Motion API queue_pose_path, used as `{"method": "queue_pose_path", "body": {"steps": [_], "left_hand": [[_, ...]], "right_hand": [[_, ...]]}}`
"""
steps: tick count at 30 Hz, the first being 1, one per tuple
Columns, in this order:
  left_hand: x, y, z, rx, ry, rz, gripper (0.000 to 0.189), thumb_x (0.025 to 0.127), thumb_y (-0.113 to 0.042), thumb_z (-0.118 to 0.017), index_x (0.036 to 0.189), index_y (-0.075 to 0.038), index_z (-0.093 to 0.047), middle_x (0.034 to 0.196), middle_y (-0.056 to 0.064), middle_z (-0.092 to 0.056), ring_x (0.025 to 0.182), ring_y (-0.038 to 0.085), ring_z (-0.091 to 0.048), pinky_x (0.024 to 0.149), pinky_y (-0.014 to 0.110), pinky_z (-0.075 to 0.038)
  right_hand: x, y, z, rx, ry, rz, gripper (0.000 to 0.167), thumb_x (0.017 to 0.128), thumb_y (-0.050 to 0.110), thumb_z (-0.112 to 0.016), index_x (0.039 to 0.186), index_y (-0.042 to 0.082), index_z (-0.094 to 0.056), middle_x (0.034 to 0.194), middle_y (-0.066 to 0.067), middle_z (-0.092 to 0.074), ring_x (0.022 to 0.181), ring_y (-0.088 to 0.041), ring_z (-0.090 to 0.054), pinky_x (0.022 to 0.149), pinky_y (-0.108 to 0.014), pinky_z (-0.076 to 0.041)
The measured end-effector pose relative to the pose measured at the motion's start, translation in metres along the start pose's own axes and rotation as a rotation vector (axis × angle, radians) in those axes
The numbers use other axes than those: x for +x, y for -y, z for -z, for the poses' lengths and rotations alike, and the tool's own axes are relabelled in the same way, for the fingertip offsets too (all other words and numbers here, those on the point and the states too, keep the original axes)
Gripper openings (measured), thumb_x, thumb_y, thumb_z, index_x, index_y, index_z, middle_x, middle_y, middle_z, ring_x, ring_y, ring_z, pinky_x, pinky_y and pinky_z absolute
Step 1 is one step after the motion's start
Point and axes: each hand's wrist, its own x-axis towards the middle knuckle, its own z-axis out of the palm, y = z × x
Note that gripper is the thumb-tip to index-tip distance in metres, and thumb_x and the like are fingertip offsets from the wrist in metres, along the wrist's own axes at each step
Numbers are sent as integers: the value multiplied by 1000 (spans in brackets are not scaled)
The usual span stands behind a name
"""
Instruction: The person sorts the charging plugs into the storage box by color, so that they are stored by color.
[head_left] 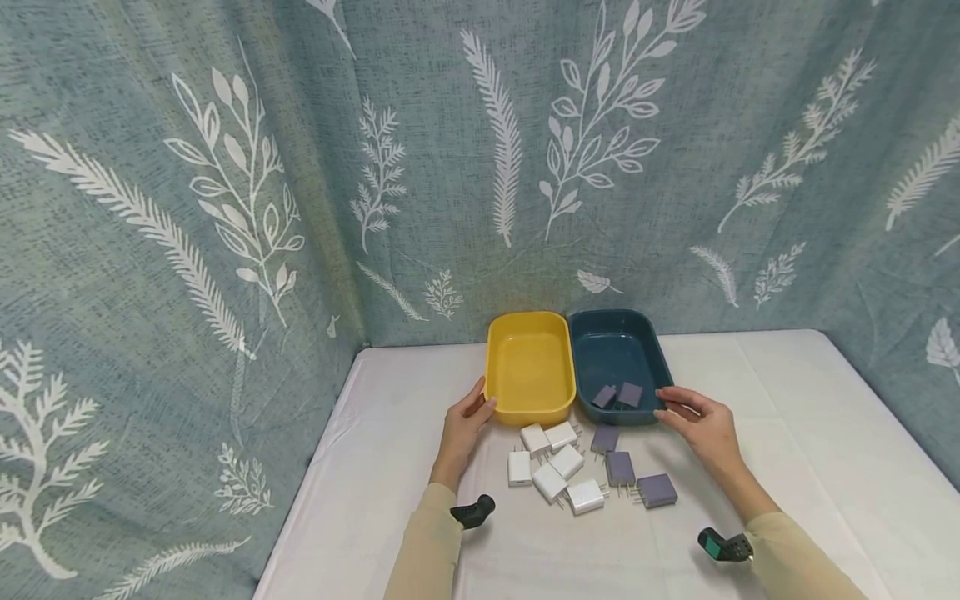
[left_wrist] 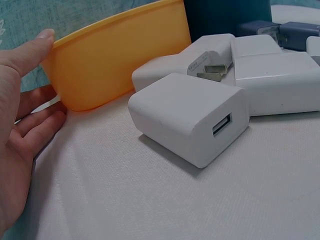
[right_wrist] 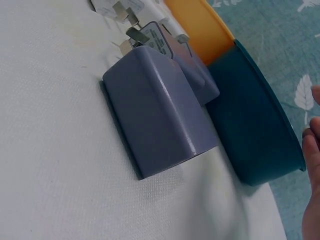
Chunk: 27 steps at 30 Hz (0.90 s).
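Observation:
My left hand (head_left: pixel 463 429) is at the near-left corner of a yellow tray (head_left: pixel 531 414). Its thumb touches the rim and the other fingers lie loosely along the outer wall. My right hand (head_left: pixel 699 423) is by the near-right corner of a dark blue tray (head_left: pixel 621 321), fingertips right at the rim and fingers relaxed. Inside the blue tray are two purple USB charger plugs (head_left: pixel 630 395). Three more purple charger plugs (head_left: pixel 657 490) lie on the cloth before it. Several white charger plugs (head_left: pixel 519 468) lie in a cluster before the yellow tray.
The two trays stand side by side at the back of the table, near a patterned blue-green curtain (head_left: pixel 450 167). A white cloth (head_left: pixel 757 392) covers the table. Each wrist carries a small black camera (head_left: pixel 474 512).

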Motion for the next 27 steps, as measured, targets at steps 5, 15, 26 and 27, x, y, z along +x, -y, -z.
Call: {"method": "queue_pose_path", "body": {"steps": [5, 15, 26, 27], "left_hand": [[1, 1, 0, 1, -2, 0, 59, 89, -45, -67, 143, -35, -47, 151, -5, -46, 136, 18, -48, 103, 28, -50], [2, 2, 0, 5, -9, 6, 57, 89, -43, -68, 142, -37, -48, 150, -8, -47, 137, 16, -47, 106, 32, -48], [-7, -19, 3, 25, 32, 37, 57, 94, -32, -64, 147, -27, -43, 153, 0, -42, 139, 22, -44, 108, 35, -46], [-10, -23, 3, 30, 36, 37, 57, 95, -31, -64, 147, -25, -43, 153, 1, -42, 139, 22, -45, 108, 35, -46]], "right_hand": [[-2, -1, -1, 33, 23, 18, 42, 82, 1, -76, 118, -13, -61, 108, 7, -72, 99, 0, -68, 82, -13, -56], [-5, -3, -2, 48, 49, 32, 40, 80, 0, -76, 115, -15, -62, 103, 15, -71, 99, -5, -70, 83, -15, -56], [-11, -2, -4, 76, 81, 47, 40, 80, -3, -75, 115, -16, -61, 103, 16, -71, 98, -4, -70, 83, -15, -57], [-11, -2, -4, 82, 81, 50, 40, 80, -3, -75, 115, -16, -61, 103, 16, -71, 98, -5, -70, 83, -16, -57]]}}
